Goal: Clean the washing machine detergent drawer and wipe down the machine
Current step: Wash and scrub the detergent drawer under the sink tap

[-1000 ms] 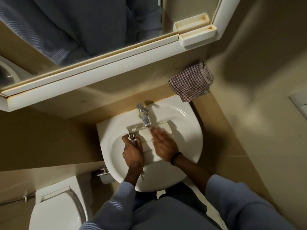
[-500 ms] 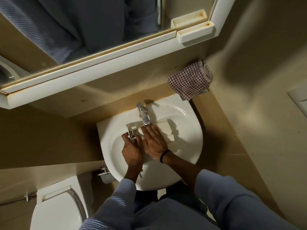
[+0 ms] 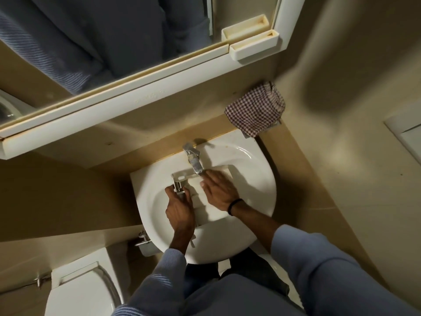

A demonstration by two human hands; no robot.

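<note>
Sink: one white basin point(image 3: 262, 179); the drawer point(image 3: 215, 213) lies slantwise in its bowl, far end under the tap point(image 3: 193, 158).
Drawer: white, partly covered by both hands; what its compartments hold cannot be told.
Left hand: point(image 3: 180, 210) fingers curled round the drawer's left edge, near its far end.
Right hand: point(image 3: 218, 190) laid flat on the drawer's top, fingers straight and close together, tips just below the spout; a dark band point(image 3: 234, 205) on the wrist.
Edges: bare bowl shows right of the drawer and near the front rim; a wall stands close along the sink's right side, and a toilet point(image 3: 79, 293) sits lower left.
Cloth: checked point(image 3: 255, 110), bunched at the sink's far right corner, apart from both hands.
Count: one drawer, one tap, one cloth, two hands.
</note>
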